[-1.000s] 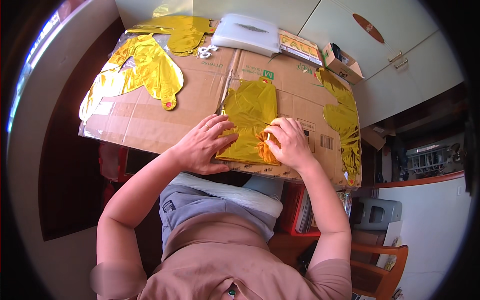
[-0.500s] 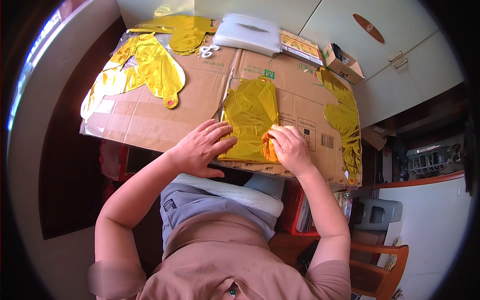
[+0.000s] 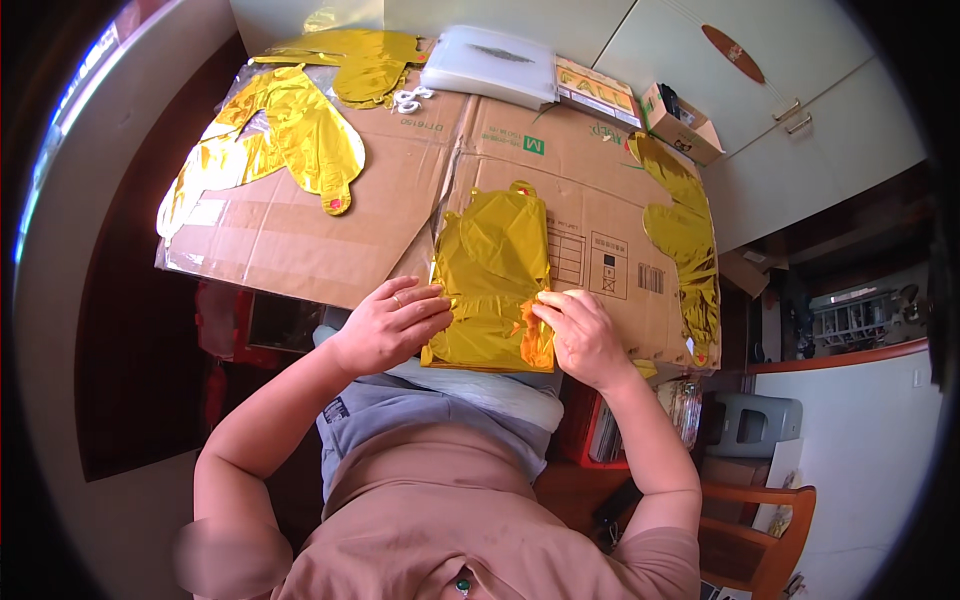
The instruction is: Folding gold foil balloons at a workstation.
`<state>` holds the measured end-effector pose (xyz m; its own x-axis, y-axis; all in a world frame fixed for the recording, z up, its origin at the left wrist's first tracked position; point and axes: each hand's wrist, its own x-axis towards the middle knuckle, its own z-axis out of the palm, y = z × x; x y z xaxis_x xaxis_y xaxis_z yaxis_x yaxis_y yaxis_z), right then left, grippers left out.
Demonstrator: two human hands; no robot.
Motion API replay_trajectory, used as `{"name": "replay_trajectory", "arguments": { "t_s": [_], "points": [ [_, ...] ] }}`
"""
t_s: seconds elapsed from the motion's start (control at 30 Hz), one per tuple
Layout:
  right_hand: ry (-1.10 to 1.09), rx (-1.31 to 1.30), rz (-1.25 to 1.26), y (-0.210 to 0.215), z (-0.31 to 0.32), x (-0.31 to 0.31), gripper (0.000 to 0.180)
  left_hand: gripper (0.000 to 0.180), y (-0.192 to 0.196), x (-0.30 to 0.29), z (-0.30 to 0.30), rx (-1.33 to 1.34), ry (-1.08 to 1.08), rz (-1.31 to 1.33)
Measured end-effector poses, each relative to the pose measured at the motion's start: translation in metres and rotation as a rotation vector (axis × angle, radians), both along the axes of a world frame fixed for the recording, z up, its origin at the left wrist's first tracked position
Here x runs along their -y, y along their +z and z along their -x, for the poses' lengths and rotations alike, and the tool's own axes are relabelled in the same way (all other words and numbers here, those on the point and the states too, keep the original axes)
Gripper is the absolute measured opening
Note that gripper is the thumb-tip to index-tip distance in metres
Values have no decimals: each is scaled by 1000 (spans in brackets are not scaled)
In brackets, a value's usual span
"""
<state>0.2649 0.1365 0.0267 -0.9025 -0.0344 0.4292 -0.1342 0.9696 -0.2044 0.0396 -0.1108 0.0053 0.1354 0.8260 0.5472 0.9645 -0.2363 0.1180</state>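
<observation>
A flat gold foil balloon point(image 3: 490, 265) lies upright in front of me, its near end hanging slightly over the front edge of the cardboard-covered table. At its left edge, my left hand point(image 3: 393, 325) is closed, fingers together on the foil. Thumb and fingers of my right hand point(image 3: 585, 335) pinch the right edge. Beside those fingertips the foil is crumpled and looks orange; whether that is a separate piece or a reflection, I cannot tell. A small red-marked tab tops the far end of the balloon.
Other gold foil balloons lie at the left point(image 3: 315, 140), the far left point(image 3: 372, 65) and the right edge point(image 3: 680, 235). White ribbon point(image 3: 410, 100), a clear plastic box point(image 3: 490, 65), a flat printed box point(image 3: 598, 95) and a small open carton point(image 3: 682, 125) line the back of the cardboard point(image 3: 340, 250).
The middle foil balloon has slid toward me, and its near end now passes the table edge. Both hands came nearer with it; the left hand's fingers, spread before, are now drawn together.
</observation>
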Motion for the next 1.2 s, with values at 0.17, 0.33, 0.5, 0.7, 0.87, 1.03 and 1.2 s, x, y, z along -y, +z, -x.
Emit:
{"name": "replay_trajectory", "arguments": {
  "t_s": [0.17,0.33,0.5,0.7,0.87,1.03,1.2],
  "points": [
    [51,53,-102,13,-8,-5,43,30,0,0,1,35,-4,-2],
    [100,50,-61,24,-11,0,45,29,-1,1,3,85,-19,-3],
    [77,-73,-134,1,-10,1,37,25,2,0,2,133,-18,7],
    [51,-83,-95,-6,-9,4,28,24,2,-1,2,125,-24,-14],
    [50,-108,-106,-9,-8,3,25,26,1,-1,2,116,-30,-9],
    [42,-86,-130,-9,-9,3,24,27,1,-1,1,102,-33,-30],
    [85,-99,-96,-4,-7,2,29,27,8,1,-1,65,-2,-36]
  ]
}}
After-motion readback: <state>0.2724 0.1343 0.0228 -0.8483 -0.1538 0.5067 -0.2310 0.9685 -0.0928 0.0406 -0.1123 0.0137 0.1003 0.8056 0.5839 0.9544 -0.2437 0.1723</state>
